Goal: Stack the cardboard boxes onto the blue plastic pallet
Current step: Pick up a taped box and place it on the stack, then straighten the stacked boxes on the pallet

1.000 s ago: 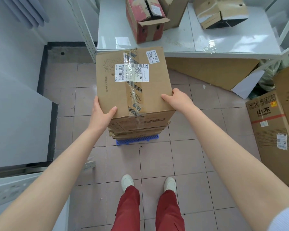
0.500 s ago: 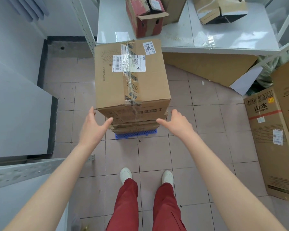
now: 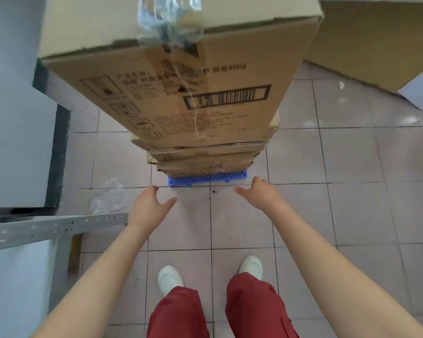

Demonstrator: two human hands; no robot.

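Here, box stack (image 3: 181, 93) on blue pallet (image 3: 206, 179), both hands (image 3: 147, 206) apart, empty.

Matt brown corrugated cardboard on the top box (image 3: 181, 93), with glossy, crinkled clear tape (image 3: 169, 23) running over its edge. Beneath the stack, a blue pallet (image 3: 206, 179) of ribbed moulded plastic; smooth, faintly shiny floor tiles (image 3: 352, 167), and a perforated grey metal rail (image 3: 54, 228).
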